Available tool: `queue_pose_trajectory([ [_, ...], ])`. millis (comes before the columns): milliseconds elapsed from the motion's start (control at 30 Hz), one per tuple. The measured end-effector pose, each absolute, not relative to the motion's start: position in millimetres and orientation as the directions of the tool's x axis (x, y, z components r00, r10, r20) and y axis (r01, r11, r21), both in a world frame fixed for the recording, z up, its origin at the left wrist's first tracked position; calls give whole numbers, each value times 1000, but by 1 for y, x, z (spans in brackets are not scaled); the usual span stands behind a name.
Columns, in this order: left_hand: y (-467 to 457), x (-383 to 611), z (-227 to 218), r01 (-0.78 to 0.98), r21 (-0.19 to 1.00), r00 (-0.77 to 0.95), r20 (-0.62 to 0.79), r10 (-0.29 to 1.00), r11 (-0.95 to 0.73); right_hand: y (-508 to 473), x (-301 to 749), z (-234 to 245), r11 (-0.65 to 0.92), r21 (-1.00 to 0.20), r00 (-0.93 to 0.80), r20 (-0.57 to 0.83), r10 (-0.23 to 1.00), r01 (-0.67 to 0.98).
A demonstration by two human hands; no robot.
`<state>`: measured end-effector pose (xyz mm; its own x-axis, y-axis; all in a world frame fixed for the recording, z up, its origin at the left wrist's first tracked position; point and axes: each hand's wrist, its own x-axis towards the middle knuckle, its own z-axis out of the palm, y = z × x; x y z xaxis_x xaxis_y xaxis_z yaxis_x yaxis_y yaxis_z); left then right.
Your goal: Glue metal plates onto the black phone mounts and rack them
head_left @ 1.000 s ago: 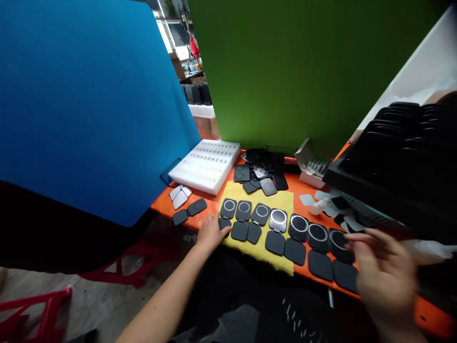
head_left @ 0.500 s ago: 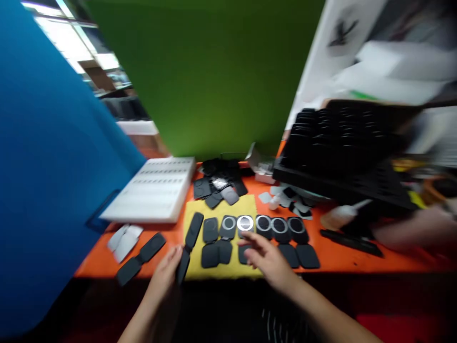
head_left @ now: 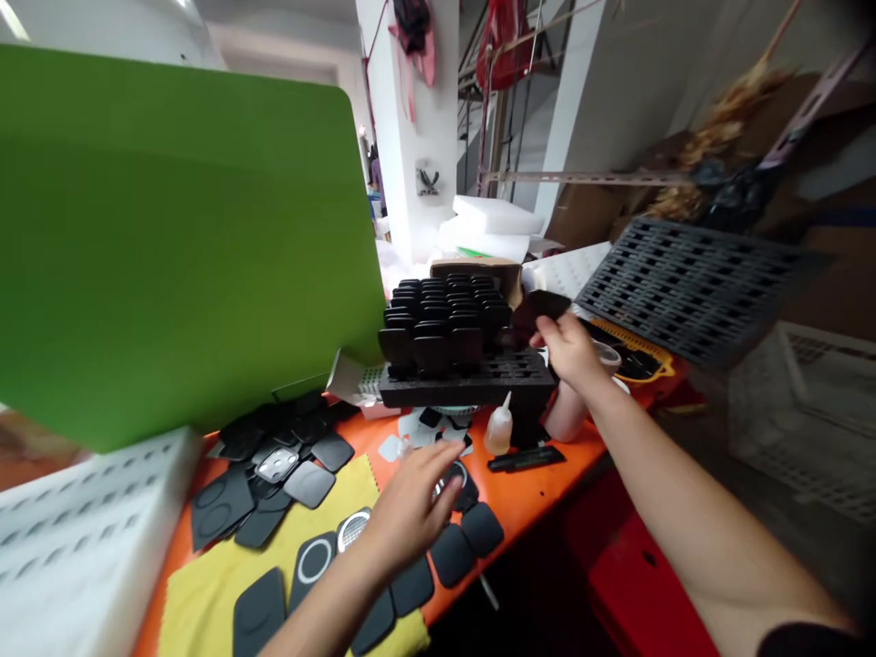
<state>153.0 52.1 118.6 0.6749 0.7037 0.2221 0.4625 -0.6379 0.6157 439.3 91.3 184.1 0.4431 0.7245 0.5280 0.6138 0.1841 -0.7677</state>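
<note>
A row of black hinged parts with round rings [head_left: 315,561] lies on a yellow cloth [head_left: 198,602] on the orange table [head_left: 540,479]. My left hand [head_left: 411,506] rests over the right end of that row, fingers stretched out and flat, nothing gripped. My right hand [head_left: 571,351] reaches to the right end of a black tray [head_left: 465,388] filled with upright black parts. Its fingers are pinched on a dark rounded part [head_left: 540,310] just above the tray.
A green board [head_left: 171,255] stands at the back left, with a loose pile of black parts [head_left: 274,456] below it. A white foam tray [head_left: 68,529] sits at far left. A small bottle [head_left: 498,429], a pale cup [head_left: 565,415] and a black perforated tray [head_left: 691,283] are to the right.
The view has swung right. My right hand left the row of parts and rose to the black tray, where it pinches a part. My left hand shifted right along the row.
</note>
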Motion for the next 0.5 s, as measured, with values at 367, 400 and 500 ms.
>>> queue_pose_trajectory([
  [367, 130, 229, 96, 642, 53, 729, 268, 630, -765, 171, 470, 143, 173, -739, 141, 341, 929, 652],
  [400, 129, 229, 94, 643, 53, 727, 274, 630, -764, 172, 472, 142, 171, -737, 126, 329, 936, 654],
  [500, 130, 228, 93, 640, 54, 730, 269, 628, -767, 175, 473, 139, 143, -734, 119, 292, 949, 664],
])
